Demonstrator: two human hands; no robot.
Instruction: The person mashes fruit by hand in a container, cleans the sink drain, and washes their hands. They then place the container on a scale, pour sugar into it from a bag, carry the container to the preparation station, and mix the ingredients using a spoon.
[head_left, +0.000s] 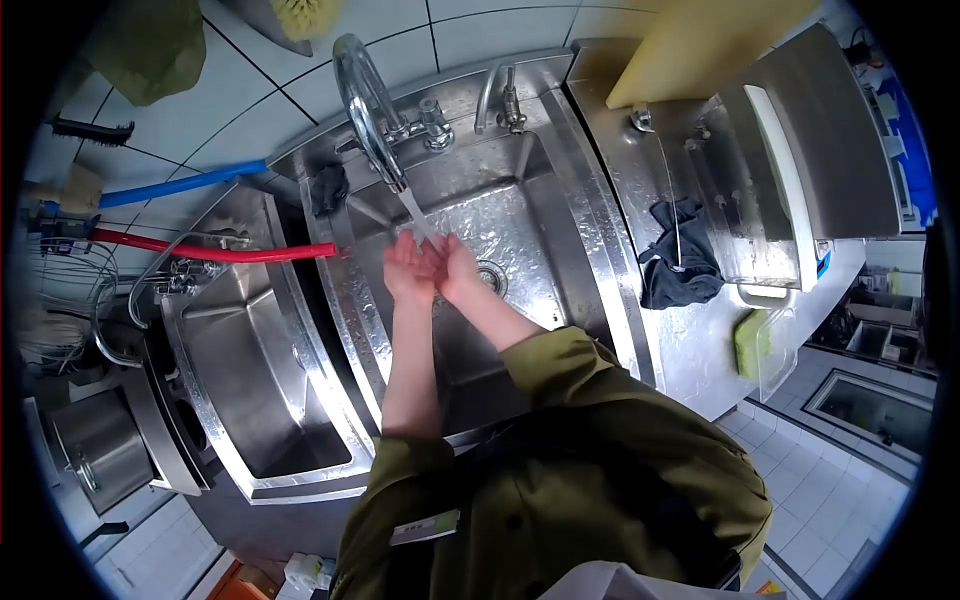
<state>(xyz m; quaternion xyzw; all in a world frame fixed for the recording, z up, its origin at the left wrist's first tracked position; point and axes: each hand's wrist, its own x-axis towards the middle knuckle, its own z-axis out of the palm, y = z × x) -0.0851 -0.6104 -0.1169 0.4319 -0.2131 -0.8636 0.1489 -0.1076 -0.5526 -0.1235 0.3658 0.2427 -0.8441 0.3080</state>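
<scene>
The sink [570, 255] is a deep steel basin, its bottom wet and glinting in patches. To its left, across a dark gap, is 1 narrower steel sink [245, 370]. Over the deep basin reach 2 bare forearms [411, 370] from rolled green sleeves [550, 362]: the left points nearly straight toward the back, the right slants inward to meet it. The tap [380, 155], chrome with a tall bent neck, rises behind them (a dark crumpled cloth [328, 190] lies near its base, at the rim's left corner). Below its mouth, the left hand [407, 270] and right hand [458, 270] are together, side by side, palms up and lightly cupped, fingers bent. Running water [417, 212] drops in 1 whitish, slanting stream onto the fingers where they meet. Beside the right hand, the round drain [492, 278] shows below.
</scene>
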